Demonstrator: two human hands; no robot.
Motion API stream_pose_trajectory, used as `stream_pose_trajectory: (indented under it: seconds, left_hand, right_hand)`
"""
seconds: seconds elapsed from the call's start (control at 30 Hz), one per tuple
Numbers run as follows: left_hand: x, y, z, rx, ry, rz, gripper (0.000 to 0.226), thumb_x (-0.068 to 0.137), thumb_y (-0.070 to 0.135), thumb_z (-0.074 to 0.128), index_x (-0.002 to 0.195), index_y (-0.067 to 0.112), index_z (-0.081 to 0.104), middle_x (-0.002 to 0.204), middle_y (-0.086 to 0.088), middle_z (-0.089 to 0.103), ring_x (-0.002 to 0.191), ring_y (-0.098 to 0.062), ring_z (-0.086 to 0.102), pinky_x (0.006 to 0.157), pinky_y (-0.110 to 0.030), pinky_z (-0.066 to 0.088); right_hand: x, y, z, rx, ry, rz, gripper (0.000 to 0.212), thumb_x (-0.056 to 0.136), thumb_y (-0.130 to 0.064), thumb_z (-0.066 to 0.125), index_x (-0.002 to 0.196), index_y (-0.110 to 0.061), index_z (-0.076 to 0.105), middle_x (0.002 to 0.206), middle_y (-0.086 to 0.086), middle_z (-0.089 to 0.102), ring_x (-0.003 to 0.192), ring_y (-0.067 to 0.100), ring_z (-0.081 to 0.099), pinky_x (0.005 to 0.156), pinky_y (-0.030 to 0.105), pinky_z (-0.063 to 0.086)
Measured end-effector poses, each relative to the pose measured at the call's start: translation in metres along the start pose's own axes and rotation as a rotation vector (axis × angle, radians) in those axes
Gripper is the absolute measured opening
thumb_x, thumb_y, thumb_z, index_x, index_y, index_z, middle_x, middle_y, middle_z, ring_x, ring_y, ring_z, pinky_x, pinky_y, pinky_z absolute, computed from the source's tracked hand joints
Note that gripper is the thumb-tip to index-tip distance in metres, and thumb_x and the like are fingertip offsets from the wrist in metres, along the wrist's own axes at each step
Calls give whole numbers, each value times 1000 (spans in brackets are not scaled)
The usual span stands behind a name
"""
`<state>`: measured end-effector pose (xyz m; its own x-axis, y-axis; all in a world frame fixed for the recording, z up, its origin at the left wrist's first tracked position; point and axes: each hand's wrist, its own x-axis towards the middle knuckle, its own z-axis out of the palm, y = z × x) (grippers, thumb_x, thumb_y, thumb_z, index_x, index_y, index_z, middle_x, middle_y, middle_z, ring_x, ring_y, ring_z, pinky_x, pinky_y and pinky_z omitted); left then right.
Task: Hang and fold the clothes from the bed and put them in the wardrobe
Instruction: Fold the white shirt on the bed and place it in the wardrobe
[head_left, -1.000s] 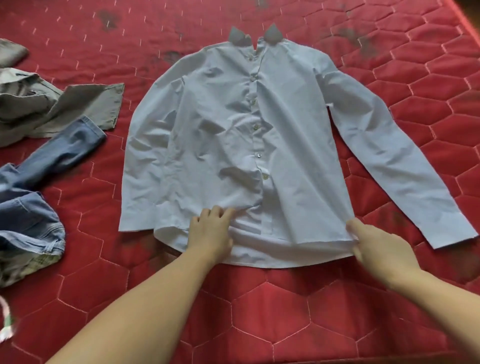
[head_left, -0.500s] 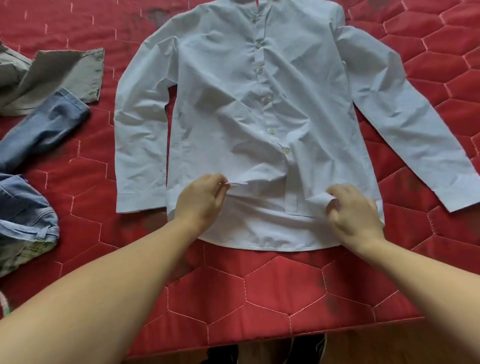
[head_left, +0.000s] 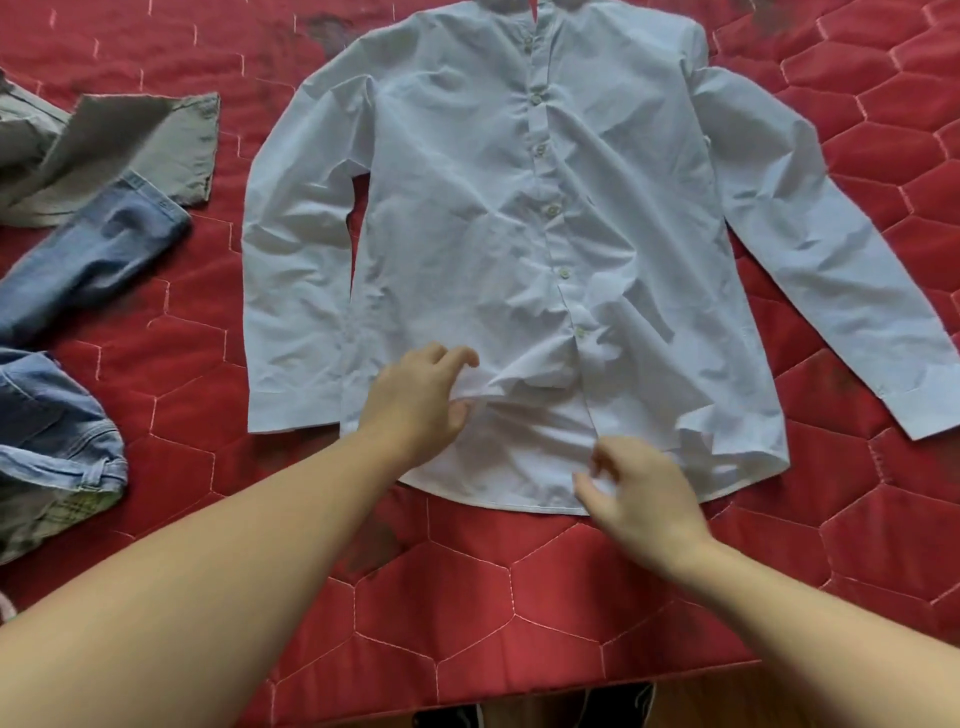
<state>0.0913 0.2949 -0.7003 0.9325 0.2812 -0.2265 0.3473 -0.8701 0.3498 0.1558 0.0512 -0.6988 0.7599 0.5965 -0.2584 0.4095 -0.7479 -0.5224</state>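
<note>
A light blue long-sleeved shirt (head_left: 519, 218) lies flat on the red quilted bed (head_left: 519, 597), buttoned front up and collar at the far end. Its left sleeve lies along the body and its right sleeve stretches out to the right. My left hand (head_left: 421, 400) pinches a raised fold of the front panel just above the hem, left of the button line. At the bottom hem near the button placket is my right hand (head_left: 639, 493). Its fingers are curled and slightly apart over the cloth, with nothing clearly gripped.
On the left of the bed lie a grey-green garment (head_left: 130, 150) and blue jeans (head_left: 78, 270) with a bunched denim part (head_left: 47, 431) closer to me. The bed's near edge (head_left: 519, 701) runs along the bottom, with floor and dark shoes below it.
My right hand has let go of the fold at the shirt's lower right and moved left to the hem by the placket. My left hand stays pinched on the front panel.
</note>
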Motion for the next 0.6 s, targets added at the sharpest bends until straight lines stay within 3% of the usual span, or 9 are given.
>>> stream_pose_trajectory:
  seconds: [0.07, 0.13, 0.17, 0.23, 0.33, 0.37, 0.47, 0.5, 0.6]
  left_hand:
    - [5, 2, 2, 62, -12, 14, 22, 88, 31, 63, 109, 25, 64, 100, 4, 65, 97, -22, 61, 80, -34, 46]
    - [12, 5, -3, -268, 65, -156, 4, 90, 26, 62, 90, 26, 66, 81, 7, 69, 81, -18, 66, 72, -31, 49]
    - [16, 6, -6, -511, 127, -252, 9, 91, 23, 61, 83, 29, 62, 74, 7, 69, 73, -15, 67, 69, -31, 51]
    - [24, 7, -10, -774, 233, -283, 17, 92, 22, 58, 79, 32, 54, 70, 6, 67, 66, -11, 66, 67, -32, 52]
    - [22, 8, -13, -607, 69, -128, 16, 83, 40, 67, 84, 36, 51, 79, 10, 62, 73, -9, 61, 68, -28, 48]
    - [19, 8, -10, -506, -41, -88, 28, 77, 50, 72, 92, 37, 52, 87, 11, 60, 79, -10, 59, 72, -28, 48]
    - [13, 9, 0, -215, -282, 5, 81, 58, 65, 76, 126, 37, 42, 119, 6, 48, 108, -17, 47, 94, -38, 44]
    - [12, 10, 4, -161, -309, 11, 88, 58, 63, 78, 132, 39, 37, 126, 5, 44, 114, -19, 42, 97, -39, 42]
    - [11, 10, 9, -106, -180, 1, 58, 76, 38, 73, 128, 31, 47, 122, 1, 51, 113, -25, 47, 93, -40, 44]
  right_hand:
    - [28, -23, 15, 263, -23, 227, 14, 81, -32, 69, 86, -19, 64, 77, -8, 63, 74, 17, 63, 69, 31, 48]
    - [58, -45, 19, 755, 6, 625, 31, 81, -35, 71, 103, -15, 65, 82, -3, 68, 67, 17, 70, 62, 30, 53]
    - [69, -52, 19, 985, 25, 783, 33, 81, -36, 72, 103, -14, 62, 82, -1, 67, 60, 16, 68, 53, 27, 52]
    - [84, -59, 17, 1262, 67, 901, 36, 81, -35, 74, 104, -15, 56, 85, 3, 63, 55, 15, 62, 45, 22, 48]
    - [96, -65, 9, 1416, 94, 890, 43, 83, -27, 72, 118, -23, 48, 80, 2, 59, 52, 12, 55, 44, 20, 45]
    - [100, -64, 4, 1422, 86, 858, 37, 85, -24, 70, 117, -22, 53, 72, -1, 60, 46, 9, 53, 42, 18, 43]
    - [101, -57, -10, 1221, 89, 663, 5, 85, -19, 70, 84, -16, 66, 56, -4, 61, 39, 5, 53, 38, 14, 39]
    - [98, -52, -12, 1117, 88, 588, 12, 83, -22, 73, 74, -17, 66, 58, -3, 62, 44, 7, 55, 42, 15, 41]
    - [86, -37, -20, 991, 12, 471, 19, 78, -28, 77, 65, -16, 70, 68, -2, 66, 62, 10, 60, 58, 20, 48]
